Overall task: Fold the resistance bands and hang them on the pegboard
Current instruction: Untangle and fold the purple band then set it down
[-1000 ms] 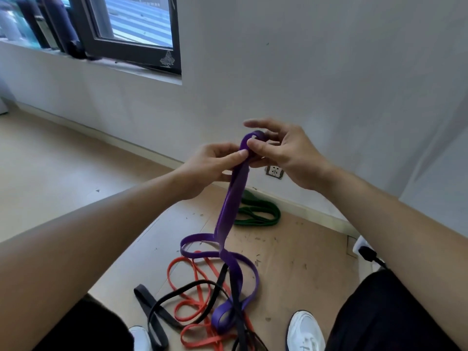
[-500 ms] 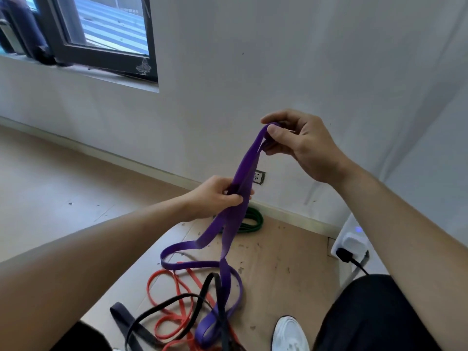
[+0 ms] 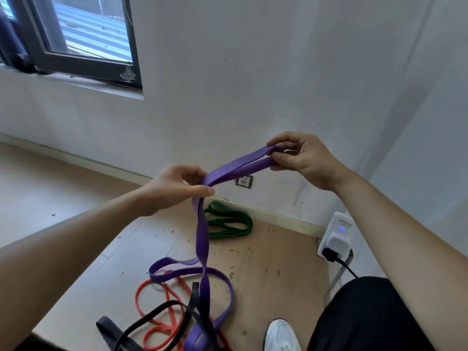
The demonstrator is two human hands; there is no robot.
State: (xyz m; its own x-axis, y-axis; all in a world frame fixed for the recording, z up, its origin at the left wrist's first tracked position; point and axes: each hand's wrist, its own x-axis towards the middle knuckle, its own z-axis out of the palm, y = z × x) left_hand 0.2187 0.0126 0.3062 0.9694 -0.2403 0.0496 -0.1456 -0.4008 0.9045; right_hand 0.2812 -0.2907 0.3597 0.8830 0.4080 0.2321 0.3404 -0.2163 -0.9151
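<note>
I hold a long purple resistance band (image 3: 239,166) in both hands. My right hand (image 3: 302,159) pinches its looped end, up and to the right. My left hand (image 3: 177,187) grips the doubled band lower and to the left, so a short doubled stretch runs between the hands. From my left hand the band hangs down to the floor, where its loops lie over an orange band (image 3: 166,295) and a black band (image 3: 152,317). A green band (image 3: 228,222) lies folded by the skirting board. No pegboard is in view.
A white wall with a socket (image 3: 244,181) is straight ahead, a dark-framed window (image 3: 83,44) at the upper left. A white power strip with a black plug (image 3: 336,239) sits on the floor at the right. My white shoe (image 3: 281,335) and dark trouser leg are at the bottom right.
My hands have drawn apart: the right one moved right with the band's looped end, the left one slid along the band and rose, so the stretch between them lies nearly level.
</note>
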